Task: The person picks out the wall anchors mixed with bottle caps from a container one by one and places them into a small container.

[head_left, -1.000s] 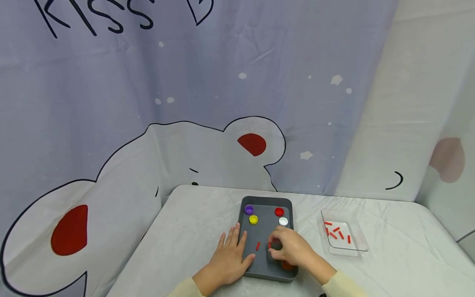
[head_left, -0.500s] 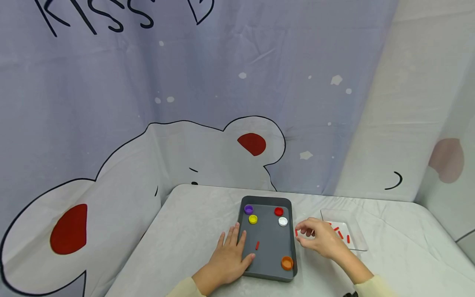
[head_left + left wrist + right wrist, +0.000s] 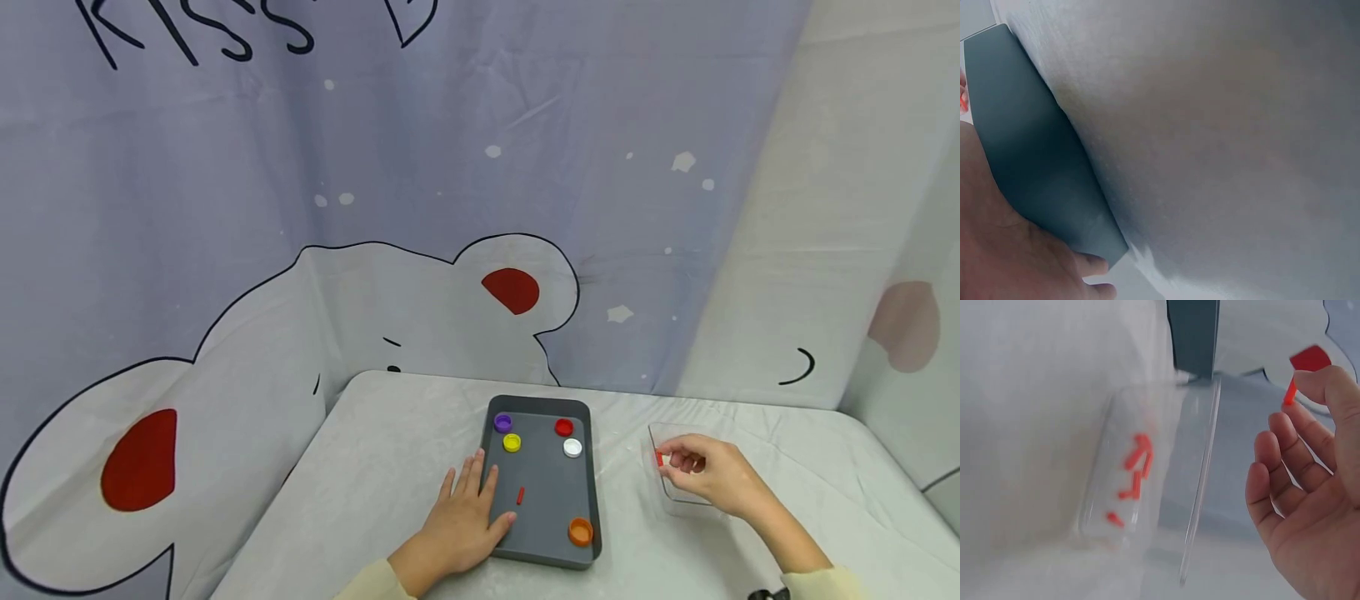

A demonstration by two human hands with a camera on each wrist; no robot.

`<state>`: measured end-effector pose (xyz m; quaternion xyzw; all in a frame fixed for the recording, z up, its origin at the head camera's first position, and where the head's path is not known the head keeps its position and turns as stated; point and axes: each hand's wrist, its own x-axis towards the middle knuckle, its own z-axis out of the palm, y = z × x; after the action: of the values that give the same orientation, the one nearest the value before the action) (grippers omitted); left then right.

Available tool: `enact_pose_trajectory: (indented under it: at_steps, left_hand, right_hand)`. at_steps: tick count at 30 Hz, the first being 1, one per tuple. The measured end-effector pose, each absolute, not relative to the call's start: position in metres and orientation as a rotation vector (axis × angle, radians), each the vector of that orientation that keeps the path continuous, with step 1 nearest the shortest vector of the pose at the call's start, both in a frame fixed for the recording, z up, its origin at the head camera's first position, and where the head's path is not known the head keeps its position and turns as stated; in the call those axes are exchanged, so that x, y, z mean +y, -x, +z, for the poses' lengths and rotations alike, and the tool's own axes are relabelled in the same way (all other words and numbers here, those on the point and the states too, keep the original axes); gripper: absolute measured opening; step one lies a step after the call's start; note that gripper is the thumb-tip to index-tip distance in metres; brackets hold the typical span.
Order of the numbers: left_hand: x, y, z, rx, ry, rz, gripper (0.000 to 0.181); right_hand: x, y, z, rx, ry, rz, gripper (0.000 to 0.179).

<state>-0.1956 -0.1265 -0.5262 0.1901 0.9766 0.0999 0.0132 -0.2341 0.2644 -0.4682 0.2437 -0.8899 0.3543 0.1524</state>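
Note:
My right hand (image 3: pixel 716 475) pinches a small red stick (image 3: pixel 1289 395) between thumb and index finger, its other fingers loosely bent. It hovers over a clear plastic box (image 3: pixel 686 501), where several more red sticks (image 3: pixel 1140 453) lie scattered in the right wrist view. My left hand (image 3: pixel 461 529) lies with fingers spread along the left edge of a dark grey tray (image 3: pixel 547 500). Inside that tray is a single red stick (image 3: pixel 521 496). Round caps also sit in it: purple (image 3: pixel 503 423), yellow (image 3: pixel 512 442), red (image 3: pixel 564 427), white (image 3: pixel 572 448) and orange (image 3: pixel 580 532).
A white cloth (image 3: pixel 360 467) covers the table under the tray and box. Behind it hangs a printed curtain (image 3: pixel 420 167) with cartoon bear shapes. Between the tray and the box runs a narrow strip of cloth.
My right hand has lifted a red stick out of the tray and carried it rightward to above the clear box. The left hand has stayed in place on the tray's edge.

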Motion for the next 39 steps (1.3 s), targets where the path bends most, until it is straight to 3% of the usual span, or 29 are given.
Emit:
enact_pose_trajectory:
  at_steps: [22,39]
  left_hand:
    - [-0.127,0.195,-0.524,3.048,-0.611,0.326,0.077]
    - [-0.127,0.195,-0.526,3.054,-0.613,0.343,0.077]
  right_hand:
    - [0.294,0.241,-0.475,-2.628,-0.673,1.053,0.022]
    - [0.198,0.246,-0.476,-2.536,-0.85,1.049,0.019]
